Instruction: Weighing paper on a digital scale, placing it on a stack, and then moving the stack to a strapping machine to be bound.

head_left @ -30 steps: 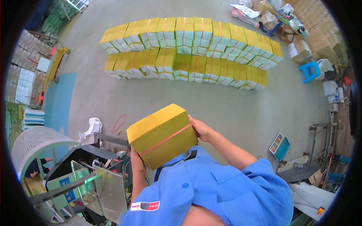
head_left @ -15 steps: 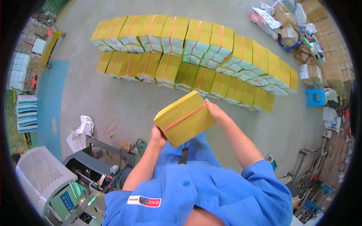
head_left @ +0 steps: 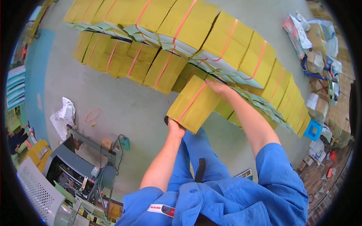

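Between my two hands is a yellow paper-wrapped bundle point(head_left: 194, 104) with a pink strap around its middle. My left hand point(head_left: 176, 127) grips its near end, the fingers partly hidden beneath it. At the far right corner my right hand point(head_left: 216, 87) holds on, its fingertips partly out of sight. Just beyond the bundle stand two long rows of similar strapped bundles, stacked in layers with pale sides: a taller far row point(head_left: 188, 24) and a lower near row point(head_left: 141, 62). The held bundle overlaps the near row in view, and I cannot tell whether they touch.
A dark machine frame point(head_left: 71, 160) with a perforated grey cover point(head_left: 37, 188) stands at lower left. White crumpled sheeting point(head_left: 64, 116) and a pink strap loop point(head_left: 92, 115) lie on the floor. A blue stool point(head_left: 313, 130) is at right. Another person point(head_left: 19, 141) shows at far left.
I have leaned closer to the rows, which now look larger. The bundle has moved forward and right and turned steeper, still held in both hands.
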Tool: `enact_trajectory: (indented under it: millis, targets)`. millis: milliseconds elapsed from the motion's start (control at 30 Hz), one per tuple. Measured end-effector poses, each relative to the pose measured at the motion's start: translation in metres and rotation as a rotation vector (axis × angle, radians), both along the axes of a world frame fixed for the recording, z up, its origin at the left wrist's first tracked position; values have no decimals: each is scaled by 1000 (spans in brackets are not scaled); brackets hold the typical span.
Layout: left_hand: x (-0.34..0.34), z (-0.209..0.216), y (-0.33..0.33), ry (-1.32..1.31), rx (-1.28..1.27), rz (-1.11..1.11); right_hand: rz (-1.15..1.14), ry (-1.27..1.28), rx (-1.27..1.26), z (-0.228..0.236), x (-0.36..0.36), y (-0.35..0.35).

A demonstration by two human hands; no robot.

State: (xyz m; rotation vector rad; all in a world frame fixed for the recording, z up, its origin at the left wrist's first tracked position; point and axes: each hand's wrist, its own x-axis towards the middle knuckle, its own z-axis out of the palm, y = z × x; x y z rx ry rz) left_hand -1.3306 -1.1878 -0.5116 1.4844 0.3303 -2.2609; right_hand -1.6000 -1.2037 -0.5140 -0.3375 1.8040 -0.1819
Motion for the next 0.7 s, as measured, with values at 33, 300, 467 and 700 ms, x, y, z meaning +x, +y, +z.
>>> enact_trajectory:
  millis: [33, 300, 467, 700]
  targets:
    - [-9, -13, -5, 37, 59, 32, 10, -4, -60, -19, -9, -11]
    - [-67, -123, -36, 12, -66, 46, 205, 117, -358, -150, -50, -32]
    - [-46, -143, -40, -13, 111, 87, 199, 342, -441, -145, -26, -35]
    - [-25, -83, -29, -401, -274, -460, -238, 419, -481, -65, 1, 30]
